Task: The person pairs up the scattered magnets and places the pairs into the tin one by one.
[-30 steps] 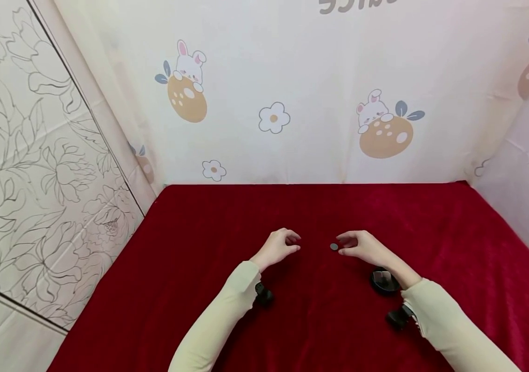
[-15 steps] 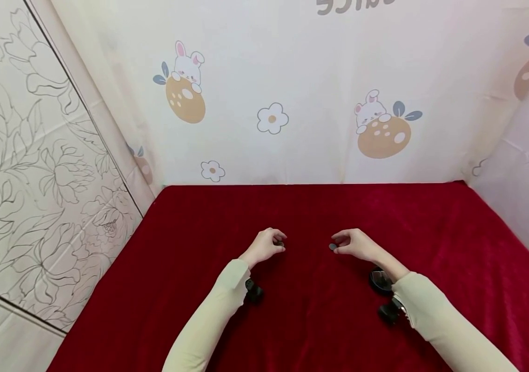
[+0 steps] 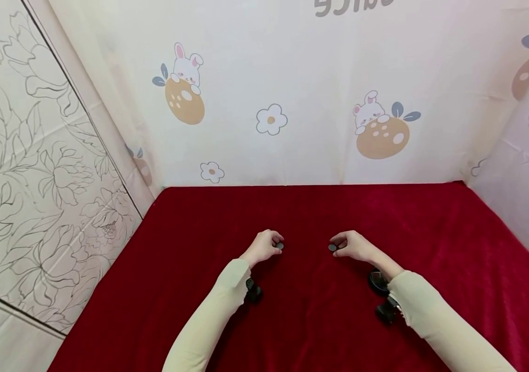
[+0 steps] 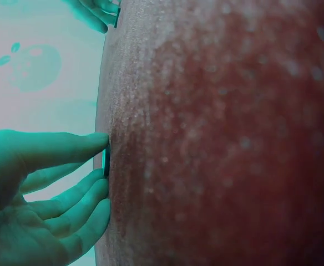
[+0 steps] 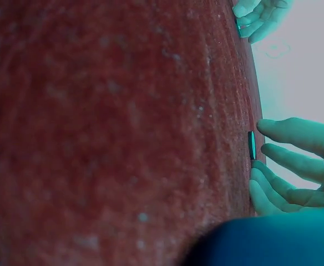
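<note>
My left hand [image 3: 262, 247] is low over the red cloth, thumb and fingertips at opposite edges of a small round grey disc [image 3: 280, 246]. In the left wrist view this disc [image 4: 107, 159] stands out as a thin dark-edged piece flat against the cloth, held between thumb and finger. Opposite, my right hand [image 3: 356, 246] curves around a second grey disc [image 3: 332, 248]. The right wrist view has that disc [image 5: 252, 145] lying on the cloth, with small gaps to the thumb and forefinger; the other fingertips rest on the cloth below it.
A round black dish [image 3: 378, 282] with pale squarish pieces sits beneath the right wrist, partly hidden. Red velvet cloth [image 3: 306, 310] covers the table. A printed curtain [image 3: 315, 150] rises behind its far edge, with more hangings at both sides.
My left hand has shifted left, and a disc now shows between its fingers. The right hand has moved slightly left, its fingers closer around the second disc, which stays about in place.
</note>
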`<state>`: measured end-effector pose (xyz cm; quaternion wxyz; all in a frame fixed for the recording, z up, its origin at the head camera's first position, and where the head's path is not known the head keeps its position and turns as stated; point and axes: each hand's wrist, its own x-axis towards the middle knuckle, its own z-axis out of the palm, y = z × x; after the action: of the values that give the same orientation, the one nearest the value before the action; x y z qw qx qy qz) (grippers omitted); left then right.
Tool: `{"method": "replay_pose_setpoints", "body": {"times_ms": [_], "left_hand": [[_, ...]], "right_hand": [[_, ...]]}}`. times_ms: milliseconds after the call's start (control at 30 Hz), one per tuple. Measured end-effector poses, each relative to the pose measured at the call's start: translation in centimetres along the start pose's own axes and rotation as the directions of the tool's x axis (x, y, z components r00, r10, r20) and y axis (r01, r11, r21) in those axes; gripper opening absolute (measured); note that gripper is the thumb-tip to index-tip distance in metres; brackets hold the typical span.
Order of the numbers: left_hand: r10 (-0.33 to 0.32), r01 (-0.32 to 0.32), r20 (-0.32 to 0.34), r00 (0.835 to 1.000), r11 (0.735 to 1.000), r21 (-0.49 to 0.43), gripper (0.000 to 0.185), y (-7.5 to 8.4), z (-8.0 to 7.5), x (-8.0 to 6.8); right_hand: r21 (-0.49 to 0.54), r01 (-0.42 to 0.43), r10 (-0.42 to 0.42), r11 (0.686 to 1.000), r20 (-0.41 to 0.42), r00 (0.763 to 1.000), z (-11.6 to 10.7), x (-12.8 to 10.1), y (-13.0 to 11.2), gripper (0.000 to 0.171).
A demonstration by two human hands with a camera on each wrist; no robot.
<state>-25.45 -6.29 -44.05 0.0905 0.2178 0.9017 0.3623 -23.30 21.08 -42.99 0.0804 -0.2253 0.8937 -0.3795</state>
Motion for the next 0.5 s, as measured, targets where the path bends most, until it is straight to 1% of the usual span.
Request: {"method": "replay_pose_setpoints", "body": {"times_ms": [133,300,500], "left_hand": [[-0.017,0.017,0.007,1.0,1.0,0.015,0.026,0.08,0.04,0.04],[-0.039,0.038,0.02,0.999,0.997,0.064,0.025,0.19,0.16,0.17],[-0.024,0.021,0.025,0.999,0.993,0.114,0.023,0.26,0.31,0.7]], "right_hand": [[-0.009,-0.009,0.009,1.0,0.003,1.0,0.12,0.14,-0.07,0.032],[-0.019,-0.011,0.011,1.0,-0.002,1.0,0.41,0.38,-0.07,0.03],[-0.022,-0.035,0.035,0.999,-0.033,0.999,0.57,0.57,0.24,0.026]]}}
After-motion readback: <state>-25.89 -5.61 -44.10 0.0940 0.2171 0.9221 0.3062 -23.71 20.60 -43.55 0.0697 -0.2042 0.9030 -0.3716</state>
